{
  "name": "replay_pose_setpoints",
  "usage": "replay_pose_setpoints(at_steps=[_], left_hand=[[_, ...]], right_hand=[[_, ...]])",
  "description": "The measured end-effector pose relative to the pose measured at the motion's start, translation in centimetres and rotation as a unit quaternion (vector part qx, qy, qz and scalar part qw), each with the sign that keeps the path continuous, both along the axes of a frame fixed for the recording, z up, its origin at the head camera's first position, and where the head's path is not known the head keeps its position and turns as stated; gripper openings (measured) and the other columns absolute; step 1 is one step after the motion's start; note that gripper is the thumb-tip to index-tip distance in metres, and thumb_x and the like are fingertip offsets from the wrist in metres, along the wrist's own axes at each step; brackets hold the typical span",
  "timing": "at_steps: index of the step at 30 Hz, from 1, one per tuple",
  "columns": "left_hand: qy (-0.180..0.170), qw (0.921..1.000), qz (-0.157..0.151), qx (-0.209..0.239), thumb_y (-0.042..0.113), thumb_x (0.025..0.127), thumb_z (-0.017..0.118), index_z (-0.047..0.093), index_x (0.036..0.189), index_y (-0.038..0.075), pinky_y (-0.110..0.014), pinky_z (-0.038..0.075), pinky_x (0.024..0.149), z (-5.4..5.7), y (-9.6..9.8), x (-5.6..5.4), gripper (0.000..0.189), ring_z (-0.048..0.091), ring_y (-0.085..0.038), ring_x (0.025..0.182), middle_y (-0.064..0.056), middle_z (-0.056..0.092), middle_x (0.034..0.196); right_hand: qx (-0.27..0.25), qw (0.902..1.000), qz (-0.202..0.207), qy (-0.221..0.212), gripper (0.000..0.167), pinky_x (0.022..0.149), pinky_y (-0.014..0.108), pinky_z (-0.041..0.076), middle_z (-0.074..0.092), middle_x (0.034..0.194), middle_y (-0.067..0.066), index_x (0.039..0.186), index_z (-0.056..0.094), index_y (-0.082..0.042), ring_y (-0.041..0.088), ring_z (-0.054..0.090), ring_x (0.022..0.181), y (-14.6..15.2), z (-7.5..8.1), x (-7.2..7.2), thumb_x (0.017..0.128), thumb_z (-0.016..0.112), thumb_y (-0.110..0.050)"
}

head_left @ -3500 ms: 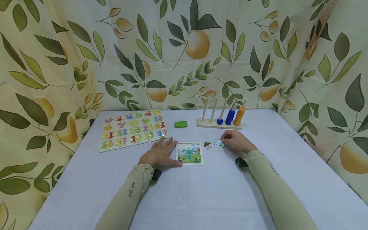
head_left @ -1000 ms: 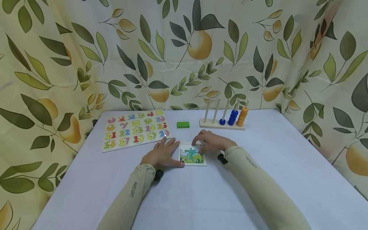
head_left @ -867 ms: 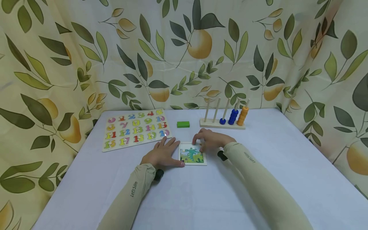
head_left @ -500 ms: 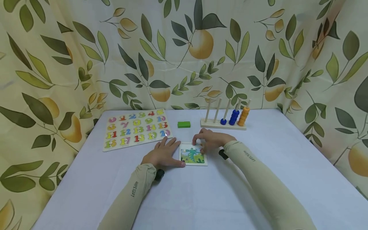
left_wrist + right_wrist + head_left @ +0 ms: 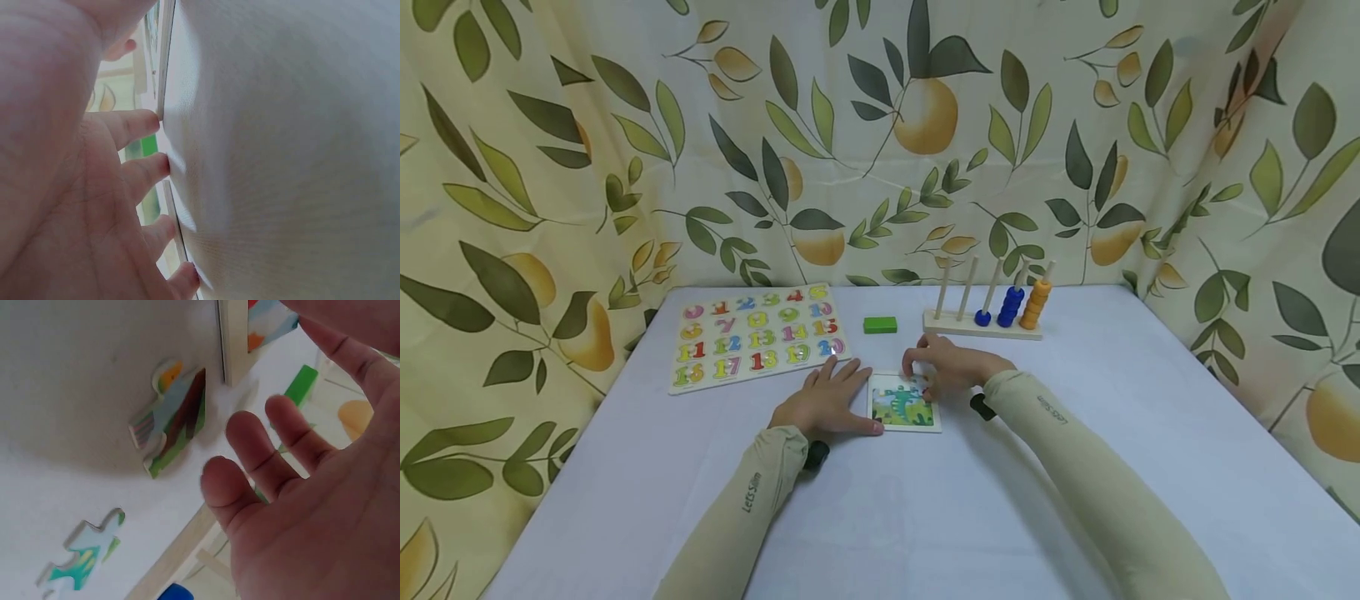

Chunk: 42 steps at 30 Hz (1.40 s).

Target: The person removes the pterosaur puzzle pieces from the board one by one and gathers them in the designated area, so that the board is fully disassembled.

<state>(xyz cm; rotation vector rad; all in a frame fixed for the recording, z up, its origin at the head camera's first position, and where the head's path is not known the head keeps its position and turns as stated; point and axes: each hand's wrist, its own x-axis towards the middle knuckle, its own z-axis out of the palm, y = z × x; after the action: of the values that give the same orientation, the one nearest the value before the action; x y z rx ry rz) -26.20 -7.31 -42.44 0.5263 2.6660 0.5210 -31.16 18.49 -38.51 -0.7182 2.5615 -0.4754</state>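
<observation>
As a person works at a white tabletop (image 5: pixel 880 517), the left hand (image 5: pixel 823 406) lies fanned, fingers straight, and the right hand (image 5: pixel 957 367) arches, its grip unclear, at the left side and far right corner of a near-square framed puzzle (image 5: pixel 898 408). Right of it, closer to the right hand, lie a brown-and-green loose piece (image 5: pixel 182 419) and, beyond, a teal piece (image 5: pixel 80 561).

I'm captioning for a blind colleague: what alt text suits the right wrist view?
A person's right hand at a framed picture puzzle, with a brown-and-green jigsaw piece and a teal-and-white jigsaw piece lying loose on the white tabletop. A green block shows beyond the fingers.
</observation>
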Motion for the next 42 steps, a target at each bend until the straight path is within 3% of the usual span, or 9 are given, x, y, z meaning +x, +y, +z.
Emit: replay_pose_setpoints(at_steps=[7,17,26,33,42], left_hand=[[0.005,0.9999,-0.008,-0.005,0.069,0.088,0.077,0.028,0.172,0.024,-0.055,0.003,0.132,-0.1,0.1,0.0,0.107,-0.004,-0.035,0.164,-0.002,0.014,0.180],[0.003,1.0000,-0.006,0.000,0.069,0.088,0.078,0.028,0.172,0.024,-0.054,0.004,0.132,0.1,0.1,0.0,0.107,-0.004,-0.035,0.164,-0.002,0.015,0.179],[-0.013,0.9999,0.003,-0.003,0.067,0.088,0.079,0.025,0.173,0.026,-0.054,0.000,0.131,-0.3,0.0,-0.6,0.109,-0.009,-0.034,0.164,-0.001,0.010,0.180],[-0.011,0.9998,0.002,0.013,0.066,0.088,0.080,0.029,0.172,0.022,-0.057,0.002,0.131,0.1,-0.2,0.0,0.108,-0.005,-0.036,0.164,-0.004,0.014,0.180],[-0.013,0.9998,0.015,0.008,0.067,0.087,0.079,0.028,0.172,0.025,-0.060,0.005,0.131,0.1,0.1,0.2,0.107,-0.005,-0.033,0.165,-0.001,0.014,0.180]], right_hand=[[-0.033,0.9992,-0.004,0.024,0.033,0.111,0.059,0.045,0.046,0.146,0.014,0.118,0.070,-0.025,0.035,0.043,0.131,0.3,-0.9,0.4,0.093,0.082,-0.009],[-0.081,0.9961,-0.029,0.022,0.031,0.107,0.055,0.046,0.049,0.138,0.014,0.123,0.070,-0.018,0.033,0.047,0.124,0.7,-1.6,0.9,0.094,0.080,-0.013],[-0.079,0.9944,-0.043,0.055,0.037,0.098,0.047,0.049,0.057,0.124,0.012,0.125,0.071,-0.007,0.028,0.052,0.111,0.8,-2.0,0.8,0.093,0.083,-0.019],[-0.083,0.9936,-0.029,0.071,0.033,0.101,0.049,0.049,0.061,0.117,0.010,0.119,0.070,-0.005,0.030,0.052,0.113,0.4,-2.2,0.7,0.090,0.085,-0.014],[-0.127,0.9906,-0.047,0.018,0.036,0.085,0.040,0.053,0.065,0.099,0.005,0.130,0.065,-0.010,0.022,0.059,0.091,0.3,-2.5,1.2,0.097,0.076,-0.005]])
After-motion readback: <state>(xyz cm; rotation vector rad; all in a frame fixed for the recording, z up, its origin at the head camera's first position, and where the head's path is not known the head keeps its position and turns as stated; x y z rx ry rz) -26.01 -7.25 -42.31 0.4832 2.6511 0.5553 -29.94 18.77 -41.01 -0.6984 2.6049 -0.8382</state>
